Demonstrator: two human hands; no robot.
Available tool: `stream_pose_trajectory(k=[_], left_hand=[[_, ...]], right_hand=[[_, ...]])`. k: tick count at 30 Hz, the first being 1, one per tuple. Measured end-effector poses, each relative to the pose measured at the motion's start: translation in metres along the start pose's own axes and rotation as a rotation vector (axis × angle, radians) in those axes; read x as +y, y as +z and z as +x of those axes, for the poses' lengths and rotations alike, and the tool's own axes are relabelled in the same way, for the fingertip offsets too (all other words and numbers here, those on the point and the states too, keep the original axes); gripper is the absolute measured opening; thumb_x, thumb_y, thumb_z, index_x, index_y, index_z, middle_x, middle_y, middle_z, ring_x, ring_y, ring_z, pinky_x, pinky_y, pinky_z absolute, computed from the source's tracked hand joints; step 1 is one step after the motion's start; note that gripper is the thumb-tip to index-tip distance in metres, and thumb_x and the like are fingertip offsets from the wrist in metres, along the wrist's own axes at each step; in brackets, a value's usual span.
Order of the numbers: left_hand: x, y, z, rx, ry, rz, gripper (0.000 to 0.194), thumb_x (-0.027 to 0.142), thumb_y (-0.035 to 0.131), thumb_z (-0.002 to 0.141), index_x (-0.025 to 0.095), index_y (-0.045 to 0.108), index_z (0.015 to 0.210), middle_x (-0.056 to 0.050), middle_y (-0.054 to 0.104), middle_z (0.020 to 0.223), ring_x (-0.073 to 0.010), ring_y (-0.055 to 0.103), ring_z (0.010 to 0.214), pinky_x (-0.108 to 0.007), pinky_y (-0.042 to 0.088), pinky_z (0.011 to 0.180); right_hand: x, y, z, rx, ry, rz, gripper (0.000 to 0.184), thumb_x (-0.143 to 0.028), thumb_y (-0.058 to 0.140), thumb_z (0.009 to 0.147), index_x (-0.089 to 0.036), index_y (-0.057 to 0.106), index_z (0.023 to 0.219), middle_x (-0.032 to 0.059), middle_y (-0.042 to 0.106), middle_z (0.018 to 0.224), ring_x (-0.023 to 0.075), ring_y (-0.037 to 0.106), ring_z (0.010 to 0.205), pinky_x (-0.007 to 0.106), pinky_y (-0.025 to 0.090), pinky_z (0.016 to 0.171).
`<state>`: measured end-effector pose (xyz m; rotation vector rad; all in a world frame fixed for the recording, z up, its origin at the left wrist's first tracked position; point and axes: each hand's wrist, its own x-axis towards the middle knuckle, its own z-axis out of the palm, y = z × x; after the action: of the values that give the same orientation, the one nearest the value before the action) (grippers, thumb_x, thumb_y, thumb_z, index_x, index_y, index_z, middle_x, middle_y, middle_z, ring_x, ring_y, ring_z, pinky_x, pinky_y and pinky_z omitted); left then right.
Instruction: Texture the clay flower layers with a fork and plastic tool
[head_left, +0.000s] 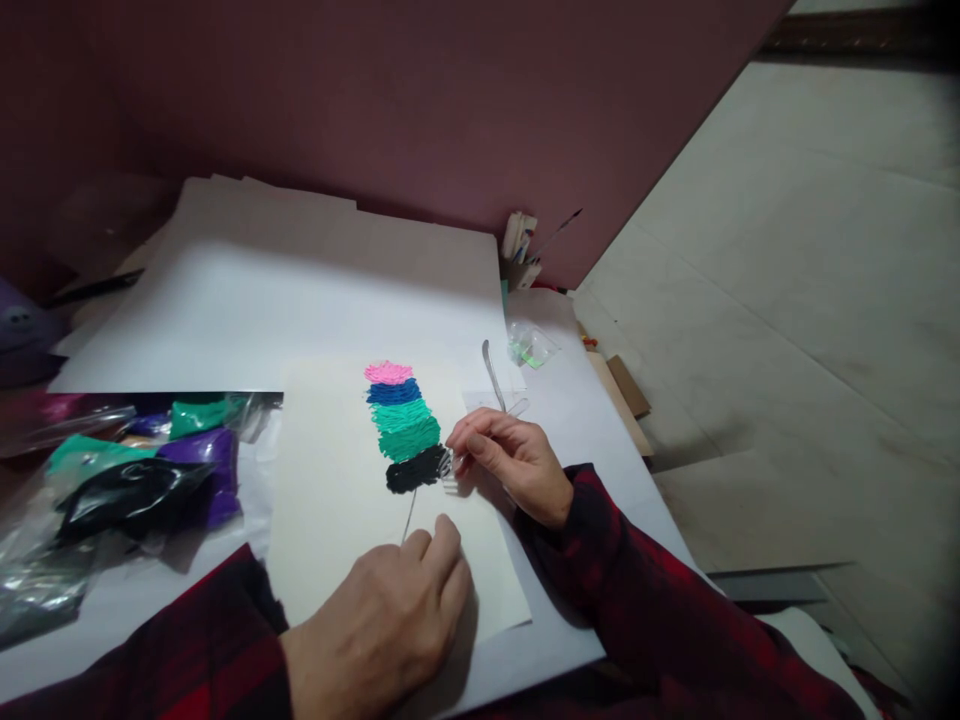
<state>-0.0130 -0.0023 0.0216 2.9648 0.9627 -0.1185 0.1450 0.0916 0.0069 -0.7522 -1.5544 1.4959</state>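
A column of textured, clay-like bands, pink (pixel 388 372), blue (pixel 393 391), green (pixel 406 428) and black (pixel 414 470), lies on a cream sheet of paper (pixel 330 520). My right hand (pixel 514 460) pinches a small fork (pixel 448 465), its tines at the right end of the black band. Below the bands, my left hand (pixel 397 610) is closed around a thin tool (pixel 409 515) whose slender shaft reaches the lower edge of the black band. Its grip end is hidden by my fingers. A curved metal handle (pixel 492 372) lies beyond my right hand.
Bags of coloured material (pixel 135 490) lie at the left. Large white sheets (pixel 300 290) cover the back of the table, against a dark reddish wall (pixel 360 100). At the back right are a holder with a brush (pixel 521 240) and a small clear bag (pixel 532 345).
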Motion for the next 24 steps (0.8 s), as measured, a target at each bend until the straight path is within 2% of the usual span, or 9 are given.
stream_pose_trajectory(k=[5,11,17,22,24], left_hand=[[-0.0006,0.0044,0.0011,0.037,-0.008,-0.015,0.032,-0.004,0.032,0.079,0.007,0.057,0.096,-0.016,0.062,0.091,-0.0189,0.057,0.059,-0.033,0.054,0.046],[-0.0004,0.0013,0.0011,-0.001,-0.013,-0.021,0.033,-0.004,0.032,0.079,0.007,0.057,0.097,-0.016,0.062,0.091,-0.0187,0.058,0.059,-0.033,0.054,0.046],[-0.0001,0.0013,0.0011,0.022,-0.012,-0.030,0.034,-0.004,0.031,0.078,0.007,0.058,0.096,-0.016,0.062,0.091,-0.0199,0.058,0.059,-0.034,0.054,0.045],[0.0000,0.0040,-0.0001,0.062,-0.019,-0.035,0.034,-0.005,0.030,0.078,0.008,0.058,0.093,-0.016,0.062,0.089,-0.0195,0.057,0.057,-0.033,0.053,0.043],[-0.0003,0.0047,0.0002,0.079,-0.021,-0.030,0.033,-0.004,0.030,0.078,0.008,0.057,0.092,-0.016,0.062,0.089,-0.0196,0.057,0.058,-0.033,0.053,0.043]], right_hand=[[0.0005,0.0027,0.0002,-0.023,-0.038,-0.007,0.020,-0.030,0.058,0.084,-0.014,0.066,0.076,0.0050,0.058,0.080,0.0109,0.057,0.066,0.026,0.051,0.057],[0.0023,0.0055,-0.0001,-0.048,-0.053,-0.005,0.018,-0.027,0.057,0.085,-0.015,0.067,0.076,0.0050,0.057,0.081,0.0114,0.057,0.069,0.026,0.052,0.059],[0.0041,0.0052,-0.0001,-0.058,-0.049,-0.036,0.019,-0.026,0.055,0.086,-0.015,0.067,0.077,0.0063,0.057,0.082,0.0141,0.057,0.075,0.028,0.053,0.057],[0.0018,0.0033,0.0002,-0.076,-0.102,-0.191,0.022,-0.024,0.053,0.088,-0.015,0.066,0.072,0.0070,0.059,0.080,0.0164,0.058,0.085,0.032,0.052,0.071],[0.0005,0.0029,0.0003,-0.075,-0.104,-0.210,0.023,-0.024,0.052,0.088,-0.016,0.066,0.071,0.0068,0.059,0.079,0.0166,0.058,0.085,0.032,0.052,0.070]])
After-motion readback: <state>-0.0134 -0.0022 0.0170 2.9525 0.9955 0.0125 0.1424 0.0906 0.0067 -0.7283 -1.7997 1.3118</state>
